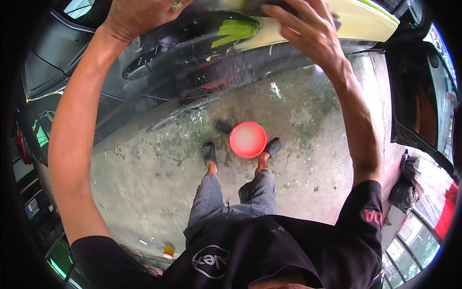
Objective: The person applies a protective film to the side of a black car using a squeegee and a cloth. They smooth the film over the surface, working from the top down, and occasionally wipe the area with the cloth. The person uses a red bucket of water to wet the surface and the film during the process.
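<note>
My left hand [143,18] is raised at the top edge, over the dark car body [192,62]. Its fingers look curled around a small yellowish-green bit [176,5], too cut off to name. My right hand [308,31] presses a dark pad [255,7] against the car, its fingers spread over it and blurred. Beneath that hand the panel has a cream-coloured patch [356,24] with a bright green painted area [236,31] beside it. A dark door handle [137,69] lies below my left hand. Wet streaks and white specks mark the car's surface.
A red bucket [248,139] of cloudy water stands on the concrete floor [154,188] between my feet, with a small black block [223,126] touching its side. To the right, another vehicle's dark opened part [418,96] and a black plastic bag [404,185] stand close.
</note>
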